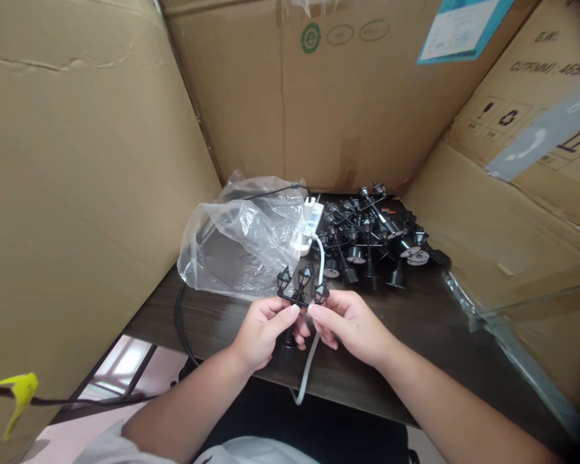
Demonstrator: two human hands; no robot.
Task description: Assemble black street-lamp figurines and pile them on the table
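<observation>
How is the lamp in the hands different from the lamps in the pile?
The black model lamp post is up in the left hand and right hand, while the lamp posts in the pile sit on the dark table. The held post stands upright; the piled posts cross every way. Both are black with small lantern heads.

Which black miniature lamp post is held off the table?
The three-lantern black plastic lamp post, held in the left hand and right hand; the other lamp posts lie heaped on the dark table.
</observation>
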